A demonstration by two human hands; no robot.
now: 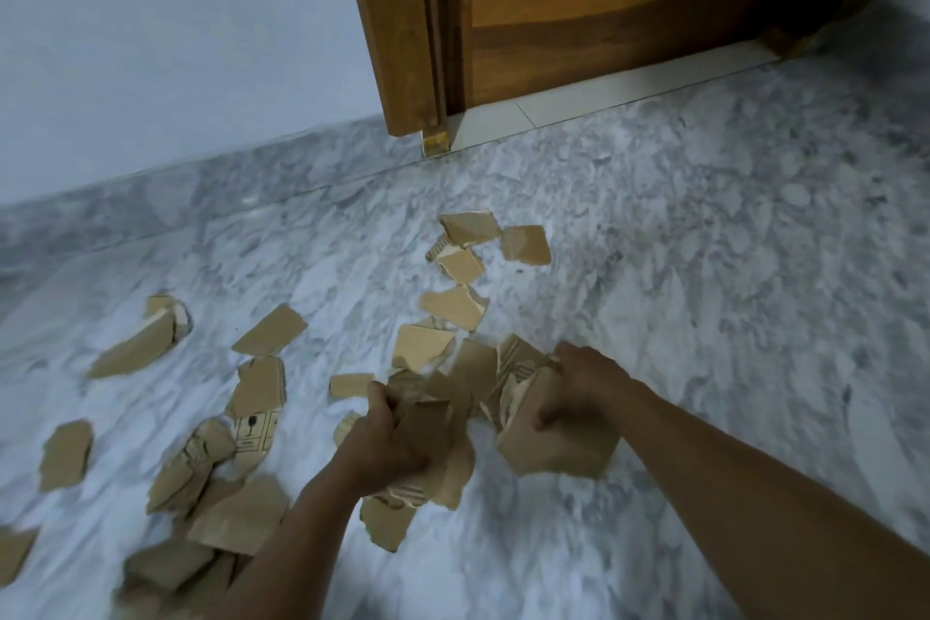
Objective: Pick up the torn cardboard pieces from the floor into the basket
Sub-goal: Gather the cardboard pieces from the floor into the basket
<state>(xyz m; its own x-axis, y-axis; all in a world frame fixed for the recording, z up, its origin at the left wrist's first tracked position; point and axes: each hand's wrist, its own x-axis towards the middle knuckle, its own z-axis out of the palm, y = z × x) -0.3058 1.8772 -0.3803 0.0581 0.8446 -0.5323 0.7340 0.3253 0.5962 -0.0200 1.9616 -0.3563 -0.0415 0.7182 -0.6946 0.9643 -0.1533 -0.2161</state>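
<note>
Several torn brown cardboard pieces lie scattered over the marble floor [704, 267]. My left hand [387, 443] grips a bunch of cardboard pieces [438, 448] in the lower middle of the head view. My right hand [573, 393] clutches another bunch, with a large piece [558, 448] hanging below the fingers. The two handfuls touch each other above the floor. Loose pieces rest farther off [470, 227], to the left [269, 331] and at the lower left [65, 456]. One piece shows printed black symbols [254, 430]. No basket is in view.
A wooden door [604, 15] in its frame stands at the top, with a pale threshold strip [578, 103] below it. A light wall [176, 40] with a marble skirting runs along the left. Bare marble floor stretches to the right of my arms.
</note>
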